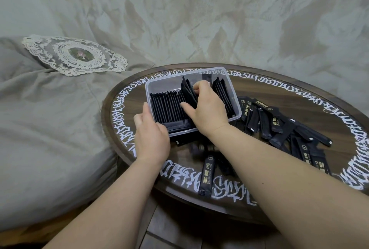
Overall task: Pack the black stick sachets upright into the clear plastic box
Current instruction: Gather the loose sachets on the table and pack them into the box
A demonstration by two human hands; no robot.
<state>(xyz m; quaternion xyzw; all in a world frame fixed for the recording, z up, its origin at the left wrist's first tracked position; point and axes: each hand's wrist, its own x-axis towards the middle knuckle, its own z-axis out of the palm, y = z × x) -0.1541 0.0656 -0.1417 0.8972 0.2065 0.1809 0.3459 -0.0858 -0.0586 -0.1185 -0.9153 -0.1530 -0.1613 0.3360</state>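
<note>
**Sachets half packed, right hand working in the gap**

While the left hand (pixel 150 134) grips the near-left corner of the clear plastic box (pixel 154 87), thumb along the left wall and fingers curled over the near rim, the right hand (pixel 205 109) reaches into the box from the near side.

- Right hand: fingers curled at the tops of the black stick sachets (pixel 169 107); whether it pinches one I cannot tell. Thumb spread leftward against the packed row.
- Box: on the round table (pixel 299 97), long axis running left to right.
- Packed sachets: a tight row filling the left half; a leaning fan at centre; another group at the right end.
- Gap: directly under the right hand, the nearer one.
- Loose sachets (pixel 279 127): flat on the table, right of the box; single sachet (pixel 207 176) at the near edge, between the forearms.
</note>
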